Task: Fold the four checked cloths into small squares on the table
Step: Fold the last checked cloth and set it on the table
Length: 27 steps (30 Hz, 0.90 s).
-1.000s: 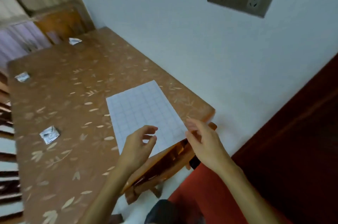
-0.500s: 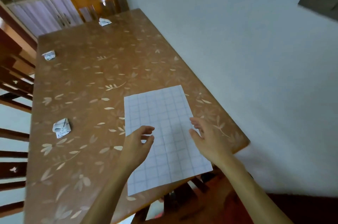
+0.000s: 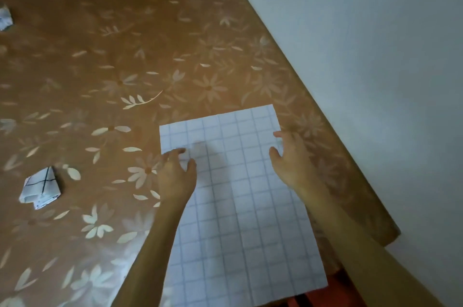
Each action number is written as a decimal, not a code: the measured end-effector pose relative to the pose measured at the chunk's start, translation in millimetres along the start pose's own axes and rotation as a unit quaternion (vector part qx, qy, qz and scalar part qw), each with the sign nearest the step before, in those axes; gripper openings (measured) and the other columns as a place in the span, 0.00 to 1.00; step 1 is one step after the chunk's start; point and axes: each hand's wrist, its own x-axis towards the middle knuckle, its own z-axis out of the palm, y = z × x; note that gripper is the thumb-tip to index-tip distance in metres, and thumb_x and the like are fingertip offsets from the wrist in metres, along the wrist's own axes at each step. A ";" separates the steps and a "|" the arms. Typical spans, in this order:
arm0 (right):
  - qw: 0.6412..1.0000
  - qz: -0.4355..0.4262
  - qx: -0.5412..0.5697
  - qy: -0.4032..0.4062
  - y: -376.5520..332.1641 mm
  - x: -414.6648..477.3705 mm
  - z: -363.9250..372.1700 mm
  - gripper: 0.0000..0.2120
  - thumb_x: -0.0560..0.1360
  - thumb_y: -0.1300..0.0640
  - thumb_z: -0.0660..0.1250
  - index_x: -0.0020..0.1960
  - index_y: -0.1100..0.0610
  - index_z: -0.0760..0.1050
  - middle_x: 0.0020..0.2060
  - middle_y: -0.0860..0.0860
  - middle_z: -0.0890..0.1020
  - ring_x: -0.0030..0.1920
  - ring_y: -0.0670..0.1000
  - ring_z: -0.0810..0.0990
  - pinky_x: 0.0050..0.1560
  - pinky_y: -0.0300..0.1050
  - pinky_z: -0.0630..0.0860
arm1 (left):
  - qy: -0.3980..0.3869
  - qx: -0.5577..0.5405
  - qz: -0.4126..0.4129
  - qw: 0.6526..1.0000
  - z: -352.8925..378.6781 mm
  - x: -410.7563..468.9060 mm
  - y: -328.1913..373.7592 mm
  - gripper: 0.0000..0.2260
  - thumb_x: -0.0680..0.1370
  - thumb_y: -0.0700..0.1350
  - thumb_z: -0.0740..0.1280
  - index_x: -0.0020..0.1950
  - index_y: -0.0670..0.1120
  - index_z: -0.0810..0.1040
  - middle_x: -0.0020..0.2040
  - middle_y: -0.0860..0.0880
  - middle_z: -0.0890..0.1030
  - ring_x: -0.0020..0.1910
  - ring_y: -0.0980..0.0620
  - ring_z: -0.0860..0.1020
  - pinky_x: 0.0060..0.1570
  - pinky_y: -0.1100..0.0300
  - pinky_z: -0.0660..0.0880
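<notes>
The tabletop is covered in an orange-brown surface printed with pale cream flowers and leaf sprigs. Between the left hand and the right hand a white cloth is seen, crossed by a regular grid of thin blue-grey lines that form even squares. Well to the left of the left hand, a folded cloth is shown in white with darker, black check lines. Far beyond it, at the picture's left edge, another folded cloth appears white with faint grey marks. To the right of the right hand, the wall is painted a plain pale grey-blue.
</notes>
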 end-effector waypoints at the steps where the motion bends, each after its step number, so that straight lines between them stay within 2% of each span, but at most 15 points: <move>1: 1.000 0.006 -0.005 0.016 0.7 10.6 5.5 0.23 0.78 0.57 0.66 0.72 0.59 0.67 0.69 0.55 0.72 0.69 0.54 0.71 0.71 0.46 0.67 | 0.010 -0.003 -0.019 1.000 4.2 8.7 1.5 0.20 0.80 0.46 0.68 0.71 0.44 0.73 0.71 0.39 0.71 0.64 0.39 0.75 0.60 0.49 0.72; 4: 0.998 0.019 0.015 0.053 7.1 32.4 21.3 0.32 0.74 0.51 0.67 0.75 0.58 0.61 0.65 0.55 0.75 0.64 0.57 0.77 0.67 0.57 0.73 | 0.029 -0.024 -0.052 0.998 17.2 25.6 6.5 0.26 0.79 0.47 0.70 0.74 0.41 0.66 0.73 0.35 0.67 0.69 0.36 0.69 0.63 0.46 0.69; 7: 0.995 0.044 0.013 0.086 9.7 39.7 28.9 0.34 0.74 0.53 0.71 0.74 0.60 0.61 0.66 0.58 0.73 0.65 0.58 0.75 0.68 0.57 0.73 | 0.034 -0.018 -0.070 0.997 25.3 34.3 7.8 0.32 0.77 0.48 0.73 0.76 0.41 0.63 0.70 0.33 0.67 0.66 0.33 0.71 0.61 0.44 0.71; 8: 0.994 0.060 0.016 0.089 9.3 40.1 28.8 0.34 0.73 0.51 0.71 0.73 0.61 0.62 0.65 0.58 0.73 0.65 0.57 0.74 0.69 0.56 0.72 | 0.028 -0.018 -0.079 0.996 26.1 36.4 8.2 0.35 0.75 0.49 0.75 0.76 0.41 0.62 0.70 0.33 0.66 0.63 0.33 0.73 0.60 0.44 0.72; 10: 0.993 0.086 0.047 0.072 9.0 40.2 28.7 0.29 0.73 0.48 0.71 0.66 0.63 0.68 0.52 0.56 0.77 0.54 0.54 0.78 0.65 0.54 0.76 | 0.025 0.008 -0.099 0.995 23.8 38.5 10.3 0.40 0.73 0.50 0.78 0.76 0.40 0.60 0.70 0.34 0.67 0.63 0.33 0.74 0.61 0.43 0.71; 11: 0.992 0.104 0.061 0.049 8.9 38.5 28.6 0.27 0.73 0.49 0.72 0.64 0.64 0.70 0.48 0.55 0.79 0.50 0.53 0.79 0.61 0.52 0.77 | 0.031 0.039 -0.106 0.993 21.8 38.5 10.9 0.41 0.71 0.52 0.78 0.75 0.39 0.60 0.69 0.34 0.67 0.65 0.33 0.72 0.63 0.42 0.70; 13: 0.991 0.119 0.049 0.022 10.8 36.0 28.5 0.26 0.74 0.53 0.73 0.65 0.65 0.70 0.50 0.58 0.82 0.52 0.57 0.81 0.58 0.50 0.77 | 0.039 0.087 -0.130 0.987 16.9 39.3 10.5 0.43 0.68 0.57 0.80 0.72 0.38 0.62 0.68 0.33 0.68 0.67 0.33 0.68 0.66 0.41 0.67; 15: 0.992 0.117 0.037 0.025 12.3 33.1 26.1 0.23 0.74 0.53 0.74 0.63 0.65 0.73 0.53 0.59 0.82 0.55 0.59 0.81 0.56 0.51 0.77 | 0.031 0.074 -0.159 0.984 10.3 40.3 10.2 0.44 0.66 0.57 0.81 0.70 0.38 0.63 0.68 0.33 0.66 0.67 0.33 0.68 0.64 0.42 0.69; 18: 0.994 0.097 0.032 0.033 13.7 32.0 23.0 0.09 0.72 0.58 0.75 0.44 0.65 0.81 0.39 0.56 0.84 0.41 0.56 0.82 0.43 0.48 0.78 | 0.001 -0.001 -0.158 0.987 6.1 43.2 4.5 0.41 0.66 0.51 0.82 0.70 0.38 0.65 0.66 0.36 0.72 0.63 0.34 0.75 0.59 0.44 0.73; 20: 0.997 0.069 0.010 0.044 15.7 30.3 20.5 0.07 0.68 0.63 0.74 0.33 0.63 0.81 0.30 0.55 0.82 0.33 0.56 0.81 0.35 0.48 0.78 | -0.013 -0.047 -0.135 0.990 4.8 40.1 1.2 0.35 0.66 0.49 0.82 0.67 0.40 0.70 0.58 0.44 0.79 0.59 0.39 0.79 0.56 0.47 0.76; 21: 0.997 0.059 0.013 0.041 13.7 26.8 16.8 0.06 0.67 0.64 0.73 0.32 0.61 0.80 0.29 0.54 0.82 0.33 0.55 0.81 0.35 0.47 0.77 | -0.017 -0.065 -0.127 0.990 3.0 36.9 0.8 0.30 0.66 0.49 0.82 0.63 0.42 0.75 0.54 0.47 0.80 0.56 0.41 0.81 0.55 0.50 0.77; 23: 0.998 0.044 0.051 0.020 5.9 18.1 5.8 0.03 0.68 0.64 0.72 0.37 0.60 0.79 0.32 0.50 0.80 0.35 0.51 0.78 0.35 0.42 0.73 | -0.019 -0.101 -0.111 0.988 -2.7 30.2 1.5 0.16 0.69 0.49 0.80 0.50 0.44 0.80 0.46 0.48 0.83 0.49 0.44 0.82 0.51 0.52 0.78; 24: 0.996 0.046 0.080 0.004 1.8 13.3 -0.5 0.03 0.70 0.63 0.71 0.41 0.59 0.77 0.34 0.49 0.78 0.35 0.48 0.76 0.34 0.41 0.71 | -0.019 -0.109 -0.095 0.989 -7.7 26.1 3.8 0.12 0.72 0.49 0.78 0.49 0.45 0.81 0.43 0.48 0.83 0.47 0.44 0.82 0.48 0.54 0.77; 27: 0.986 0.029 0.162 -0.008 -10.4 -4.2 -20.9 0.12 0.73 0.59 0.73 0.52 0.53 0.73 0.41 0.47 0.77 0.37 0.45 0.76 0.34 0.35 0.72 | -0.005 -0.119 -0.024 0.993 -30.2 14.2 13.1 0.10 0.76 0.50 0.73 0.52 0.45 0.83 0.37 0.50 0.81 0.42 0.46 0.81 0.40 0.58 0.71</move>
